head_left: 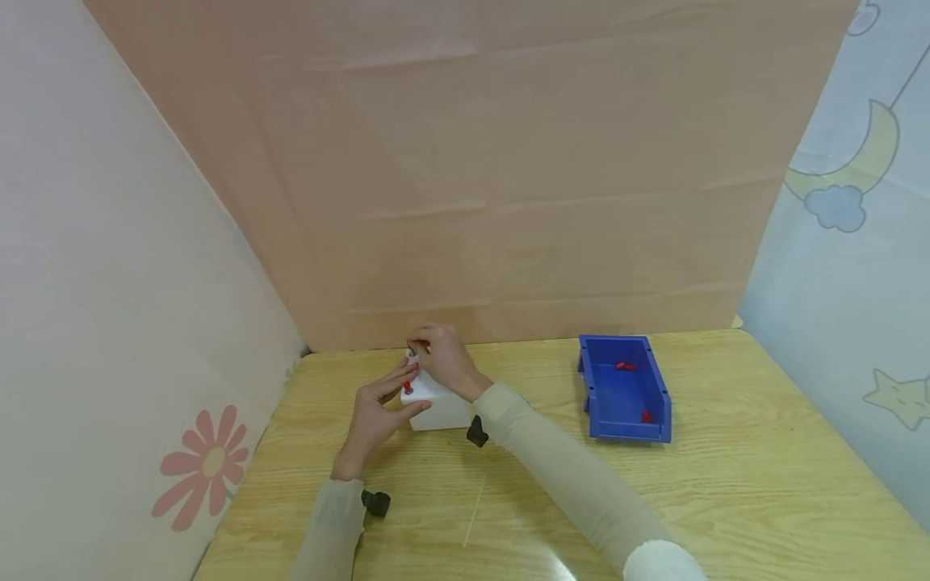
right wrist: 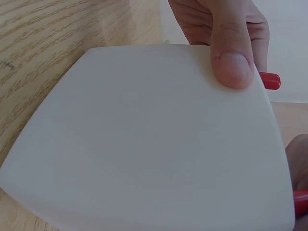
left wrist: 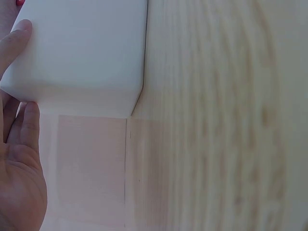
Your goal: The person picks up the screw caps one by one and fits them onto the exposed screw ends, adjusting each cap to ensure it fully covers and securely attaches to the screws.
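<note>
A white block (head_left: 443,413) with smooth faces stands on the table. My left hand (head_left: 376,413) grips its left part, with the thumb (right wrist: 233,67) on the near face and the fingers round the far side. One small red peg (head_left: 408,387) sticks up from the block's top near that hand. At the far corner of the top, my right hand (head_left: 445,360) pinches a second red peg (right wrist: 301,203), mostly covered by the fingers in the head view. The left wrist view has the block (left wrist: 86,48) beside the left palm (left wrist: 21,187).
To the right stands a blue open bin (head_left: 626,395) holding several small red pegs (head_left: 647,416). Behind the wooden table (head_left: 712,468) rises a tan sheet (head_left: 523,177). A patterned wall hanging borders each side.
</note>
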{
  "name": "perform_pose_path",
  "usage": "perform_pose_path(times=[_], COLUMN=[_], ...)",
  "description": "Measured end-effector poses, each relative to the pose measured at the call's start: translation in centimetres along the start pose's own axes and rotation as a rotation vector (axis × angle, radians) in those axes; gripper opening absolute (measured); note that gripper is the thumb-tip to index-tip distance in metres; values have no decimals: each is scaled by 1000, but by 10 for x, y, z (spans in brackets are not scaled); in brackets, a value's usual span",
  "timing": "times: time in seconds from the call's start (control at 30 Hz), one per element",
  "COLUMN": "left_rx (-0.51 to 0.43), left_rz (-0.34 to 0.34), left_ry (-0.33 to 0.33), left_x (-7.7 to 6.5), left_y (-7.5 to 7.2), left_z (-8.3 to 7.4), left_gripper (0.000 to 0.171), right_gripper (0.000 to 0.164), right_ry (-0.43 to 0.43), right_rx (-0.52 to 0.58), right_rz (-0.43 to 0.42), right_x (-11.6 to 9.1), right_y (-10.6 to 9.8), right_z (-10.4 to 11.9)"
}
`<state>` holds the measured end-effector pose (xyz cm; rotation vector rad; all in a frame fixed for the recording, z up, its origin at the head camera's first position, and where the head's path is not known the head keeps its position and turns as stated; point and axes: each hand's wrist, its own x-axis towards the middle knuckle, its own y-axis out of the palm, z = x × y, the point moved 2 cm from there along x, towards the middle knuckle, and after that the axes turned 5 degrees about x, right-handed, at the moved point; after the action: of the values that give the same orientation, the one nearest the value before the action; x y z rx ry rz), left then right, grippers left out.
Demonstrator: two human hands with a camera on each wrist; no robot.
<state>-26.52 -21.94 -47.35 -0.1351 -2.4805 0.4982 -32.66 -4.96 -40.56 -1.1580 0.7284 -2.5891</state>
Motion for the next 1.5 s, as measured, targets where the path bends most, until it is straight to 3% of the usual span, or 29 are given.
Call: perform_pose_path(times=[0.33,0.83,1.27,1.5], left_rx=[5,4,14,13], left_rz=[-1,-10,-20,-16], left_ry=[-3,56,11,19], left_x=[1,-1,-2,-1], left_y=[0,1,0,1], left_z=[0,2,-5,-3], left_gripper=[55,55,56,56], right_gripper=[15,15,14,15], right_ry=[32,37,46,56], right_rx=[13,3,-3,-14], right_rz=[11,18,42,44], right_x=[1,0,1,0], right_y=[0,1,2,1], right_z=[-1,0,1,0])
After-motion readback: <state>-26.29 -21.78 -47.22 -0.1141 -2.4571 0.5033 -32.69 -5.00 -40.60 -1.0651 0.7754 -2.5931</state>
